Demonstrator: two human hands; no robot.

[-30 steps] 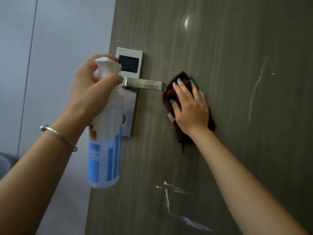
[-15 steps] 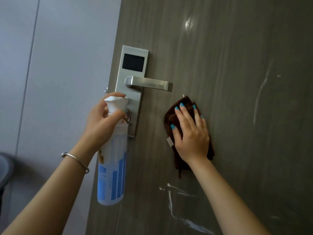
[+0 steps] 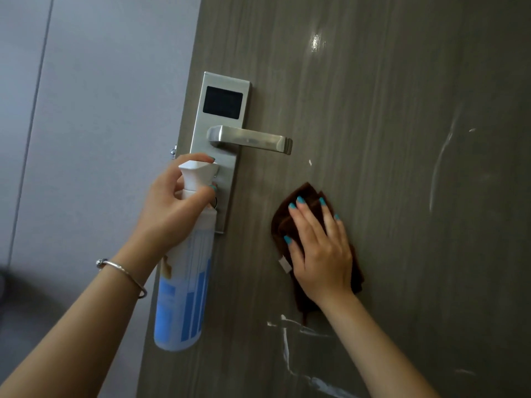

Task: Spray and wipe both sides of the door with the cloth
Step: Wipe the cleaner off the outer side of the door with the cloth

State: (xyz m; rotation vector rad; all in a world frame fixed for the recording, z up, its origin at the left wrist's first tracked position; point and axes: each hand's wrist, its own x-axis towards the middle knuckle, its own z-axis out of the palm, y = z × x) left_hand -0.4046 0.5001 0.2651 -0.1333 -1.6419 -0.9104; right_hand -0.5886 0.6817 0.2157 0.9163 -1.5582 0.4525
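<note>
Both hands are up at the door [image 3: 373, 196]. Her left hand [image 3: 169, 208] is wrapped around the neck of a spray bottle [image 3: 186, 282], one finger hooked over the white nozzle, which points at the metal lock plate [image 3: 227, 168] just beyond it. That bottle hangs upright, long axis vertical, a white plastic cylinder with a blue label, overlapping the door's left edge. Her right hand [image 3: 319, 254] lies flat with fingers spread, pressing a dark brown cloth [image 3: 304, 196] against the door, below and right of the handle [image 3: 253, 139]. A small white tag pokes out of the cloth by her thumb. Grey-brown wood grain with a dull sheen covers the door; pale streaks run below the cloth and on the far right. On the brushed steel plate sits a black square panel above the straight lever, which points right. A thin silver bracelet [image 3: 123, 274] circles her left wrist, and a plain grey wall [image 3: 100, 110] stands to the left.
</note>
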